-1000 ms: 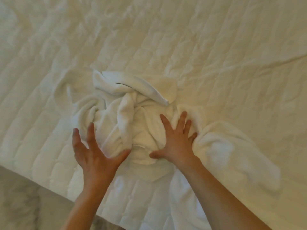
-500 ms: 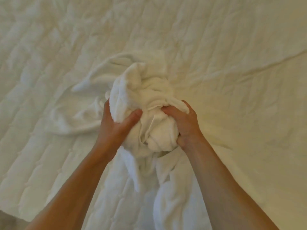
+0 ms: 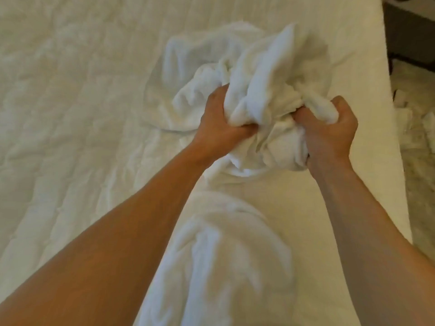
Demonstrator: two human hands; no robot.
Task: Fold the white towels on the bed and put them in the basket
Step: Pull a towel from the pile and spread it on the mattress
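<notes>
A crumpled white towel (image 3: 266,90) is bunched up above the bed, gripped from both sides. My left hand (image 3: 219,128) clutches its left part and my right hand (image 3: 329,135) clutches its right part. More white towel cloth (image 3: 183,74) lies rumpled on the bed behind and left of the bundle. Another white towel (image 3: 226,255) lies crumpled on the bed between my forearms, near the bottom of the view. No basket is in sight.
The bed (image 3: 70,114) has a cream quilted cover and fills the left and centre. Its right edge (image 3: 390,114) runs down the right side. Beyond it lie a pale patterned floor (image 3: 419,161) and a dark piece of furniture (image 3: 409,31).
My hands went from flat and open on the towel heap to clenched on it and lifted the bundle. The view has swung so the bed's right edge now shows.
</notes>
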